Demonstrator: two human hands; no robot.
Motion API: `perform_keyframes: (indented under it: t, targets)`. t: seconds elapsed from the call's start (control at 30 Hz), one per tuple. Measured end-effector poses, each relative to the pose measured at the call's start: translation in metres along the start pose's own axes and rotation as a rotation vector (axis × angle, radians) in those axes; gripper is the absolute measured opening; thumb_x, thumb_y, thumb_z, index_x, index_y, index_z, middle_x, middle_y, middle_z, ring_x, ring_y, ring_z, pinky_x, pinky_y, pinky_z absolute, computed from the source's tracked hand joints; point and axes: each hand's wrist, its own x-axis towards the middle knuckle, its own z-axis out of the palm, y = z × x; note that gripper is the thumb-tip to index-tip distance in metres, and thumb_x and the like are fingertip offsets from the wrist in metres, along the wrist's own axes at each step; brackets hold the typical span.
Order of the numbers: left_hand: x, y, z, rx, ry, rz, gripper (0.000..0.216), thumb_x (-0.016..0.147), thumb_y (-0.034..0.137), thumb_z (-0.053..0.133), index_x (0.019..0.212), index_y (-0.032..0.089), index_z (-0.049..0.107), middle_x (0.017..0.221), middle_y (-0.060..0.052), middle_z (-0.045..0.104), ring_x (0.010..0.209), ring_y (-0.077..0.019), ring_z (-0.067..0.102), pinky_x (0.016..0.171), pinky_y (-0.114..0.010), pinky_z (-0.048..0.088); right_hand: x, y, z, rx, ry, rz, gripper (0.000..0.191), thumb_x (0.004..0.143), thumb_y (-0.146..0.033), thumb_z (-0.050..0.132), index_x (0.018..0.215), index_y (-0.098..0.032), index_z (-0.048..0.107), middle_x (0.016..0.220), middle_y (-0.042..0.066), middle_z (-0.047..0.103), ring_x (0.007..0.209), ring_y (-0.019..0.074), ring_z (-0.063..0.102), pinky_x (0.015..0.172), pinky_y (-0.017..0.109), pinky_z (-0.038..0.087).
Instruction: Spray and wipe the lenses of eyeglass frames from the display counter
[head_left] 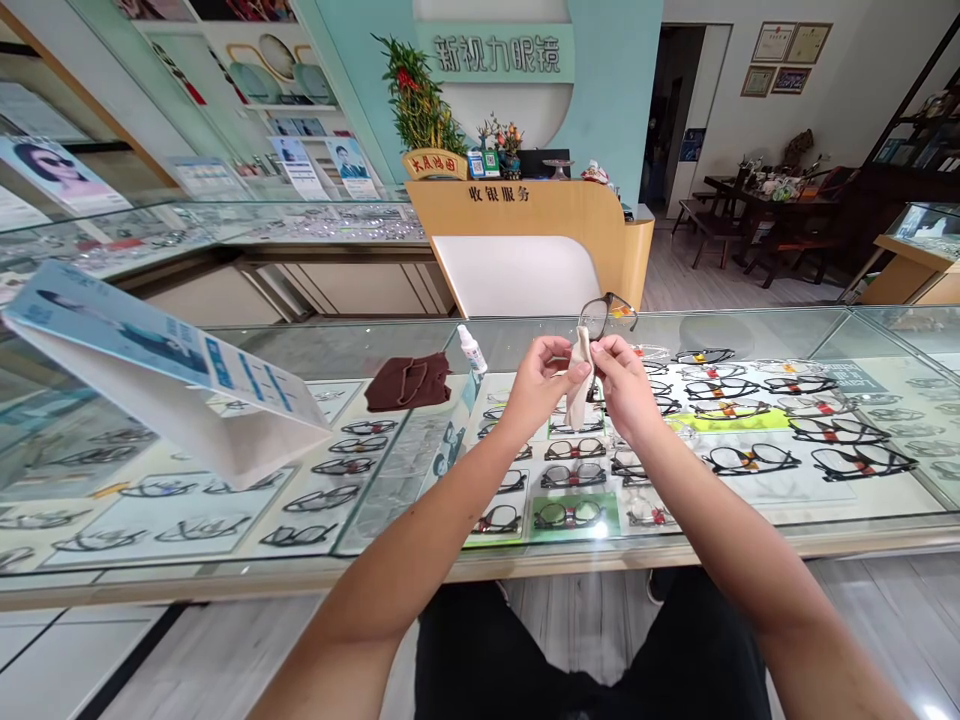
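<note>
Above the glass counter, my two hands meet at a pair of eyeglasses with a dark frame, held upright. A pale beige cleaning cloth hangs from my left hand, whose fingers are closed on it against the lower part of the glasses. My right hand pinches the glasses from the other side, its fingertips close to the cloth. Part of the frame is hidden behind the cloth and fingers. A white spray bottle and a dark red folded pouch lie on the counter left of my hands.
Under the glass top several rows of eyeglasses are laid out. A folded cardboard display sign stands on the counter at the left. Beyond the counter is a wooden cashier desk with a potted plant on it.
</note>
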Motion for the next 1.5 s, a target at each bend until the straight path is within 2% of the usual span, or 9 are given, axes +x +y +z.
perform_keyframes:
  t: [0.17,0.3,0.6,0.87,1.03,1.13,1.27,1.4,1.5]
  targets:
    - [0.002,0.006,-0.006,-0.098,-0.175,-0.286,0.056,0.063,0.058,0.098,0.09,0.017,0.071,0.081,0.0,0.068,0.073,-0.0129,0.062,0.069,-0.026,0.051,-0.002,-0.002,0.002,-0.025,-0.015,0.02,0.046,0.067,-0.053,0.093,0.077,-0.025,0.059,0.078,-0.005,0.058,0.072,0.0133,0.05,0.07,0.028,0.041]
    - [0.0,0.007,-0.005,-0.177,-0.257,-0.346,0.057,0.065,0.062,0.097,0.091,0.016,0.076,0.075,0.0,0.068,0.067,-0.0125,0.06,0.065,-0.027,0.048,-0.002,-0.004,0.002,-0.028,-0.04,0.032,0.05,0.065,-0.056,0.094,0.076,-0.025,0.058,0.078,-0.005,0.056,0.071,0.0126,0.048,0.068,0.027,0.041]
    - [-0.004,0.008,0.004,-0.26,-0.28,-0.317,0.053,0.057,0.048,0.103,0.082,0.015,0.071,0.075,-0.004,0.075,0.072,-0.0167,0.07,0.069,-0.027,0.05,0.0,-0.002,-0.001,0.007,-0.06,0.108,0.055,0.061,-0.06,0.096,0.074,-0.024,0.057,0.065,-0.008,0.043,0.055,0.0088,0.026,0.051,0.026,0.022]
    - [-0.013,0.006,0.017,-0.247,-0.052,-0.235,0.06,0.057,0.059,0.1,0.086,0.017,0.067,0.063,0.004,0.066,0.056,-0.011,0.061,0.056,-0.024,0.047,-0.002,0.002,0.003,0.108,-0.057,0.153,0.051,0.06,-0.053,0.097,0.077,-0.025,0.059,0.064,-0.009,0.046,0.052,0.0066,0.032,0.047,0.023,0.03]
    - [-0.013,0.005,0.016,-0.16,0.08,-0.202,0.068,0.063,0.077,0.089,0.091,0.02,0.065,0.061,0.005,0.06,0.051,-0.0118,0.058,0.047,-0.024,0.043,-0.005,0.003,0.008,0.12,-0.084,0.159,0.046,0.064,-0.052,0.093,0.075,-0.025,0.058,0.069,-0.007,0.056,0.053,0.0087,0.041,0.048,0.025,0.038]
    - [-0.01,0.003,0.012,-0.112,0.011,-0.182,0.07,0.067,0.086,0.08,0.086,0.02,0.064,0.06,0.004,0.058,0.054,-0.0143,0.059,0.047,-0.025,0.042,-0.003,0.001,0.006,0.108,-0.063,0.154,0.045,0.064,-0.051,0.093,0.075,-0.025,0.059,0.079,-0.005,0.067,0.055,0.0088,0.041,0.048,0.026,0.035]
    - [-0.003,0.001,0.004,-0.114,-0.15,-0.186,0.073,0.062,0.087,0.083,0.074,0.019,0.06,0.061,0.003,0.056,0.057,-0.0117,0.054,0.053,-0.025,0.043,0.004,-0.004,-0.001,0.105,-0.048,0.125,0.041,0.062,-0.047,0.096,0.075,-0.025,0.063,0.085,-0.002,0.074,0.072,0.014,0.06,0.058,0.026,0.042]
    - [-0.002,0.004,-0.001,-0.104,-0.276,-0.195,0.068,0.06,0.077,0.092,0.081,0.018,0.065,0.067,0.003,0.058,0.06,-0.0115,0.052,0.057,-0.025,0.042,0.008,-0.008,-0.006,0.111,-0.053,0.141,0.038,0.064,-0.048,0.095,0.075,-0.026,0.065,0.085,-0.001,0.075,0.081,0.0189,0.067,0.066,0.029,0.05]
    - [-0.006,0.01,0.001,-0.04,-0.261,-0.131,0.059,0.064,0.064,0.095,0.09,0.016,0.071,0.071,0.002,0.063,0.064,-0.0122,0.054,0.061,-0.025,0.042,0.009,-0.008,-0.008,0.135,-0.056,0.168,0.037,0.067,-0.045,0.095,0.078,-0.025,0.066,0.084,-0.003,0.074,0.07,0.0142,0.061,0.059,0.027,0.045]
